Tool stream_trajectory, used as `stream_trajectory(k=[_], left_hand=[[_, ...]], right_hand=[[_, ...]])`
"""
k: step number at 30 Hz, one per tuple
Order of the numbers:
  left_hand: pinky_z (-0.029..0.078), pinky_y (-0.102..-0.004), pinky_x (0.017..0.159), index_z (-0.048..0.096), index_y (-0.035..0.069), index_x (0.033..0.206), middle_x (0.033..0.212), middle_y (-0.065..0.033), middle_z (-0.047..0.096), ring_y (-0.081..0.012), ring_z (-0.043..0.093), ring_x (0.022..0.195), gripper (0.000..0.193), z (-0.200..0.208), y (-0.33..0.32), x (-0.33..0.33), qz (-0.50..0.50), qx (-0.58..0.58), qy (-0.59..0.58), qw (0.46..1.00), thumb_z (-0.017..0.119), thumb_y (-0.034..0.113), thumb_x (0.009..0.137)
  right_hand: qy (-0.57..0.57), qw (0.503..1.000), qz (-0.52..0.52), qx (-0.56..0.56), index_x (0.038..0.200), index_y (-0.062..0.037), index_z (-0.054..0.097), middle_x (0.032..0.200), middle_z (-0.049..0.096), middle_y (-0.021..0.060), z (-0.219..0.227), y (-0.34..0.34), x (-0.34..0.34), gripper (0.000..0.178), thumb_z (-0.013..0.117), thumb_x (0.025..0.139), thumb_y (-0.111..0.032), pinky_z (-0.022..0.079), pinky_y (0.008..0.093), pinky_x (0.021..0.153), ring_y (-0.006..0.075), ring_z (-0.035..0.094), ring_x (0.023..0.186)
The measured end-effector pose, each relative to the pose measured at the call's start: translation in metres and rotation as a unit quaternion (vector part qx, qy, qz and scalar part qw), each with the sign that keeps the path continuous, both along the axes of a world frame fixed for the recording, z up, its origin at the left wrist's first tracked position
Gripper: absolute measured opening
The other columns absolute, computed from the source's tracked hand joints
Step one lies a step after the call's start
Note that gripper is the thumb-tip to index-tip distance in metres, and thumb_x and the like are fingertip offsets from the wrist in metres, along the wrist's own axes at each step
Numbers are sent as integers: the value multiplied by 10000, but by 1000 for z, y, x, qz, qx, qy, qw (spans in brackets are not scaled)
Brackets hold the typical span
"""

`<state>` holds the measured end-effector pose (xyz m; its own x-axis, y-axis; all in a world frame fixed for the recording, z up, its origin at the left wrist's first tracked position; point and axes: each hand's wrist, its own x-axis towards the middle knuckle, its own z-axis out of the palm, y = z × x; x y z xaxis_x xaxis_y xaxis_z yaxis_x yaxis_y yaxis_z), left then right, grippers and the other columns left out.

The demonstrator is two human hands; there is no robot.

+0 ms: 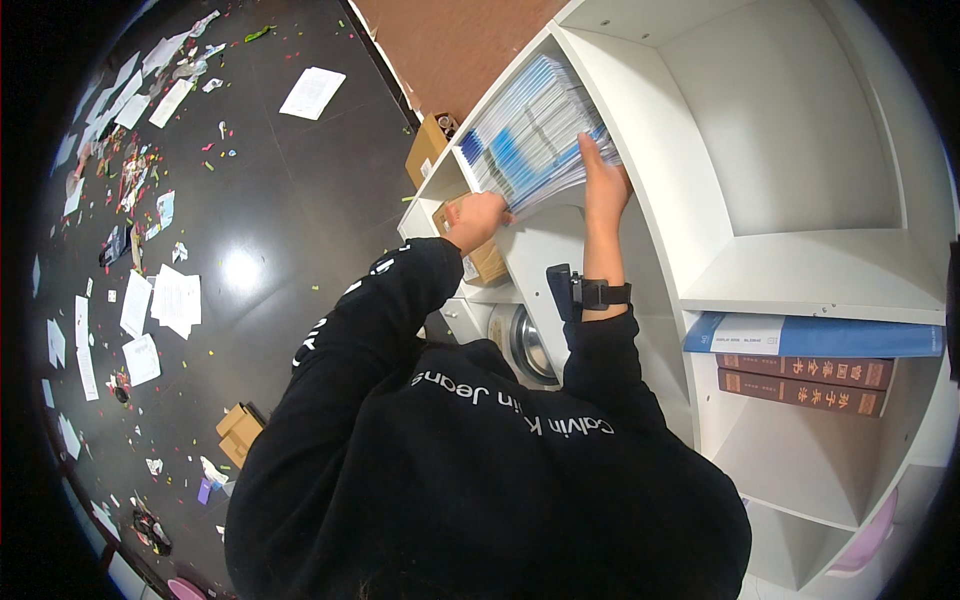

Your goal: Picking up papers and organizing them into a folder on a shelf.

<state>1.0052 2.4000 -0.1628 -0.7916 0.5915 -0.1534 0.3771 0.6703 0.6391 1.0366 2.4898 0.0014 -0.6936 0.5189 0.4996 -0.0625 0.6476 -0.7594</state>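
Black sweatshirt sleeves (480,470) fill the lower centre of the view, both forearms rising from them toward a white shelving unit (700,200). On the right wrist sits a black strap with a small black device (575,293). Right hand (603,185): laid flat, fingers together, pressed against the right side of a stack of thin blue-and-white booklets (535,135). Left hand (478,220): curled closed at the lower left corner of the same stack; whether the fingers pinch the booklets or only push against them cannot be told. Booklet stack: many slim spines, white with light and dark blue bands, fanned slightly and leaning in the upper left compartment of the shelving unit, held between the two hands. Below the left hand, a brown cardboard box (485,255). In the compartment lower right, a blue folder (815,335) lies flat on two dark red books (805,380). Left of the shelving, a dark glossy floor (270,190) is strewn with white paper sheets (312,92) and coloured scraps.
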Motion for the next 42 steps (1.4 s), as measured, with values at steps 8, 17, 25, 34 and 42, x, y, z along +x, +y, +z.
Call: stream_trajectory(k=[8,17,25,34,42], left_hand=[[426,-395,682,630,64,789,807,-167,601,-308,583,787,341,-34,-3,0,0,45,-7,999,599,392,702],[444,-396,678,642,115,840,832,-141,606,-298,580,825,306,-40,-3,-12,-6,45,-2,999,612,377,684],[446,-403,630,614,99,803,768,-129,600,-318,574,741,259,-20,-23,-26,-32,108,45,993,547,344,751],[437,-414,576,571,61,710,688,-146,580,-330,564,671,255,19,-31,-69,-19,179,121,976,531,306,771],[431,-381,560,620,64,736,637,-111,594,-294,574,616,265,19,-35,-75,-35,186,67,980,535,312,777]], right_hand=[[19,996,13,-91,1098,71,470,1126,479,135,-4,-1,10,511,686,703,-170,327,274,882,185,448,997],[-2,995,20,-94,1179,57,357,1162,426,147,-30,5,24,637,697,688,-166,303,287,906,220,416,1045],[-37,997,-61,-29,1189,72,288,1160,348,215,-42,1,29,773,731,636,-236,398,332,838,300,412,1042],[-40,990,-43,-128,1213,32,256,1169,319,162,-60,-14,34,743,707,661,-176,464,328,777,251,370,1080],[-91,988,-78,-101,1265,-38,232,1159,332,170,-77,-16,53,773,694,667,-199,457,329,756,260,400,1042]])
